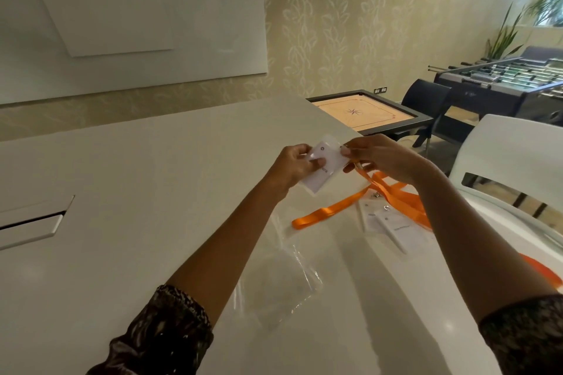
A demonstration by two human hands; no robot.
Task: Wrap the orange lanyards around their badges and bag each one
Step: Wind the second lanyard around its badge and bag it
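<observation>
So the badge is up in the air above the tabletop, a white card in a clear sleeve, tilted, with both hands on it. The left hand has its fingers curled round the left edge, thumb on the front. The right hand pinches the right edge up near the corner. The orange lanyard comes out from under that right hand, drops down to the tabletop and trails off in a loose loop to the left, so it's not wound round the badge at all. Just right of that loop there's a little pile of other badges lying flat, with more orange strap tangled over them and a metal clip or two showing. Another bit of orange strap peeks out behind the right forearm. Nearer to the person, between the two arms, some clear plastic bags lie flat on the white surface, kinda hard to see. Both sleeves are dark and patterned. Off to the right is a white chair, and past the tabletop's far corner a carrom board, a dark chair and a foosball table. A big whiteboard is on the wall.
</observation>
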